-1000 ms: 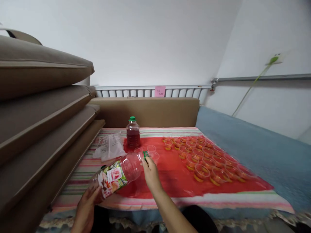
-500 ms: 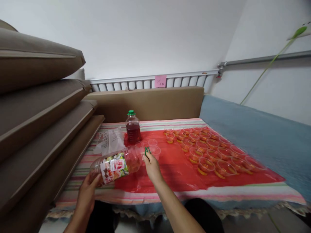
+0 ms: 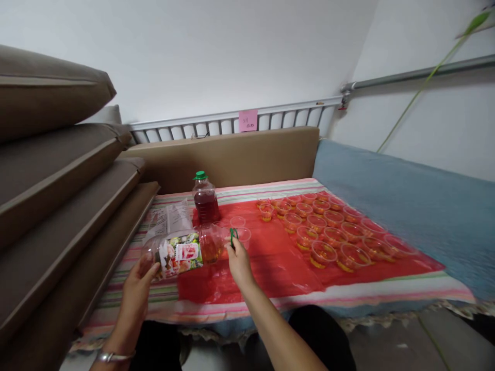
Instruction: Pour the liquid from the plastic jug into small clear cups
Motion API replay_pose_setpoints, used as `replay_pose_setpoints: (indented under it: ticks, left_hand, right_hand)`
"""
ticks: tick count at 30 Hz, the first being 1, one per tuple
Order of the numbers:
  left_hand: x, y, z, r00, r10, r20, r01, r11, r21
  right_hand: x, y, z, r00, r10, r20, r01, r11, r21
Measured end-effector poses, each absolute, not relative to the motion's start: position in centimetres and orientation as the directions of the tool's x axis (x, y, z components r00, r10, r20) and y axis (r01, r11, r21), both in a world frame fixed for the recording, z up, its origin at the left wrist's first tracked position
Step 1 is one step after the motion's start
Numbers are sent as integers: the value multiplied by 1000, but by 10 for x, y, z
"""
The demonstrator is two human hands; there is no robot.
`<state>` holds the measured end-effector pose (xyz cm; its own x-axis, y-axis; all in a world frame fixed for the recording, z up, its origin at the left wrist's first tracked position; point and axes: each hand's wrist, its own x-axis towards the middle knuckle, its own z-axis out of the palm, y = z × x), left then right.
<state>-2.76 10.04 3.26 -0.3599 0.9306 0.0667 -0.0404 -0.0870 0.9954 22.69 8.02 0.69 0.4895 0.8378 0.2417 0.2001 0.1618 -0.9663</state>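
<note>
A large clear plastic bottle (image 3: 181,253) with a colourful fruit label lies almost level in the air, its neck pointing right. Some amber liquid pools in its neck half. My left hand (image 3: 139,281) is wrapped around the base. At the neck my right hand (image 3: 240,265) is closed on the green handle ring (image 3: 234,236); the bottle's mouth is partly hidden there. Close behind the neck stand a few clear plastic cups (image 3: 237,222), partly covered by bottle and hand. Another bottle (image 3: 206,203), green-capped and holding dark red liquid, stands upright behind.
Rows of clear cups with yellowish liquid (image 3: 324,252) cover the right of the red plastic sheet (image 3: 266,265). A clear plastic bag (image 3: 174,219) lies left of the upright bottle. Brown cushions (image 3: 58,139) are stacked at the left; a blue padded side (image 3: 386,185) bounds the right.
The view has shifted slightly, and the bottle lies a little closer to level. Amber liquid shows more plainly near its neck. Both hands keep their hold.
</note>
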Motion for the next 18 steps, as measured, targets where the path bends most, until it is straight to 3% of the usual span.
replay_pose_setpoints:
  ticks: [18]
  left_hand:
    - [-20, 120, 43, -305, 944, 127, 24, -125, 992]
  right_hand:
    - [239, 95, 1, 495, 844, 206, 118, 169, -979]
